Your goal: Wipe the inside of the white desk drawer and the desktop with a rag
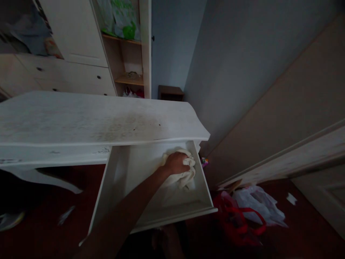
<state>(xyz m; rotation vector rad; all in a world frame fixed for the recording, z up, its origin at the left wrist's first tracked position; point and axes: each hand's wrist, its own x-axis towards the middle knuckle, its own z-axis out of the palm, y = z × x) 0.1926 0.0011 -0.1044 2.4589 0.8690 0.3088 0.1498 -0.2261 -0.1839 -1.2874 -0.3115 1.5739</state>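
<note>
My left hand reaches into the open white drawer of a worn white desk. Its fingers are closed round a crumpled cream cloth, which is pressed against the drawer's bottom near the back right corner. My forearm runs up from the lower left across the drawer. Apart from the cloth, the drawer's inside looks bare. My right hand is out of sight.
A red bag and a white plastic bag lie on the dark red floor right of the drawer. A pale board leans on the right wall. Behind the desk stand a white cupboard and wooden shelves.
</note>
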